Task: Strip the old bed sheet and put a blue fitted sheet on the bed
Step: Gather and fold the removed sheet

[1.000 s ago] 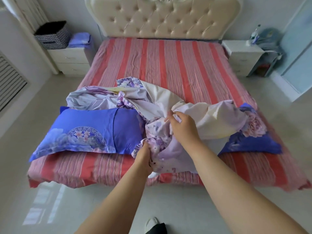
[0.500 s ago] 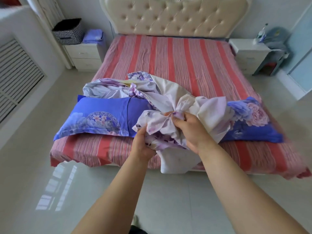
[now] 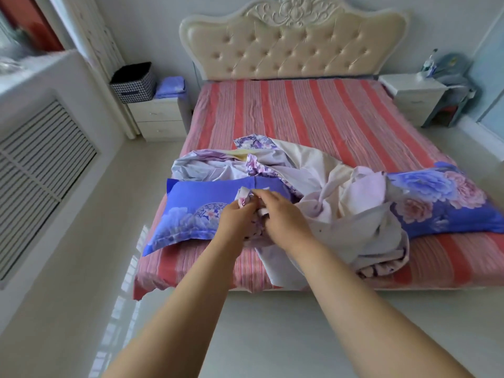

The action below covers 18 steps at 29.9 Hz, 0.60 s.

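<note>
At the near edge of the bed [image 3: 313,115], both hands close together over a bunched fold of the pale floral sheet [image 3: 335,197]. Left hand [image 3: 236,217] curled round the fabric from the left, fingers wrapped into the bunch, thumb side up. Right hand [image 3: 283,214] just beside it and touching it, fingers bent down into the same gather, a small white tuft of cloth poking out above the knuckles. Neither hand spread; both clamped on the fabric. Rest of that sheet heaped in a crumpled mound at the near middle of the bed, one corner hanging over the near edge toward the floor [image 3: 272,336]. Underneath, a red and pink striped sheet [image 3: 300,113] lying flat across the mattress up to the tufted cream headboard [image 3: 294,50]. Left of the hands, a blue pillow [image 3: 199,211] with a round floral motif, partly behind the left hand; right of the mound, a second blue pillow [image 3: 441,197] with large pink and blue flowers. Far left, on a white nightstand [image 3: 159,118], a black checked basket [image 3: 133,81] and, just beside it, a folded blue fitted sheet [image 3: 171,87]. Far right, another white nightstand [image 3: 411,91].
</note>
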### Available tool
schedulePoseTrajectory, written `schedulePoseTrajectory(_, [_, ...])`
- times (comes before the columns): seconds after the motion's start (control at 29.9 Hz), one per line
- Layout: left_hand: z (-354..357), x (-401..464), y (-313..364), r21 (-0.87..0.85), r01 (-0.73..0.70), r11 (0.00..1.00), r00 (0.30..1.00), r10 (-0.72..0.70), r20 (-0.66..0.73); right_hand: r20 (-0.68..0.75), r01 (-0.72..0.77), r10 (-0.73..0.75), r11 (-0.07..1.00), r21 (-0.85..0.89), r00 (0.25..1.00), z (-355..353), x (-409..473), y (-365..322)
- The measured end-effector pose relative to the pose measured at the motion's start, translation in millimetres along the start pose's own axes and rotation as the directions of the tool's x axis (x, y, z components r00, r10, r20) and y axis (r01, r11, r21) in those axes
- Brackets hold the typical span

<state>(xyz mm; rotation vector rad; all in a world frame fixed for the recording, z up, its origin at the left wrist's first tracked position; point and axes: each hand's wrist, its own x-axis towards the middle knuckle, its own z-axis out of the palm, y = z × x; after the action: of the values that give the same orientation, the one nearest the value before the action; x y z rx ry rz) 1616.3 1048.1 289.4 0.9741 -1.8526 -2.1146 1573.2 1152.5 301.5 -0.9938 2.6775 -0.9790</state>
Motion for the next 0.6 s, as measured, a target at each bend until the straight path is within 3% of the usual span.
schedulePoseTrajectory(0.13, [-58.3,29.9,12.5,-0.025,0.092,0.995,0.994,-0.093,-0.061,-0.024,-0.141,0.140,0.987,-0.075,0.990,27.1,43.6,-17.8])
schedulePoseTrajectory(0.23, [-93.8,63.9,20.8,-0.061,0.096,0.994,0.987,-0.103,-0.123,-0.133,-0.268,0.272,0.962,0.051,0.953,35.3,79.0,-20.2])
schedulePoseTrajectory(0.33, [-115.4,92.5,35.5,-0.011,0.058,0.998,0.991,-0.059,-0.117,-0.298,-0.282,0.329,0.940,0.192,0.896,36.3,117.6,-15.9])
schedulePoseTrajectory(0.4, [-125.4,111.2,47.8,0.048,-0.037,0.998,0.993,0.042,-0.109,-0.350,-0.275,0.302,0.953,0.127,0.887,36.0,146.1,-15.3])
schedulePoseTrajectory(0.47, [-134.9,135.5,56.3,0.140,-0.162,0.977,0.980,0.176,-0.090,-0.404,-0.276,0.220,0.957,-0.085,0.888,37.2,180.0,-18.4])
schedulePoseTrajectory(0.53, [-143.8,163.2,63.5,0.242,-0.219,0.945,0.970,0.238,-0.052,-0.471,-0.178,0.050,0.956,-0.232,0.881,34.3,215.9,-31.5])
schedulePoseTrajectory(0.6, [-147.3,183.2,68.9,0.291,-0.259,0.921,0.965,0.260,0.037,-0.436,-0.031,-0.059,0.980,-0.196,0.898,27.7,247.7,-55.3])
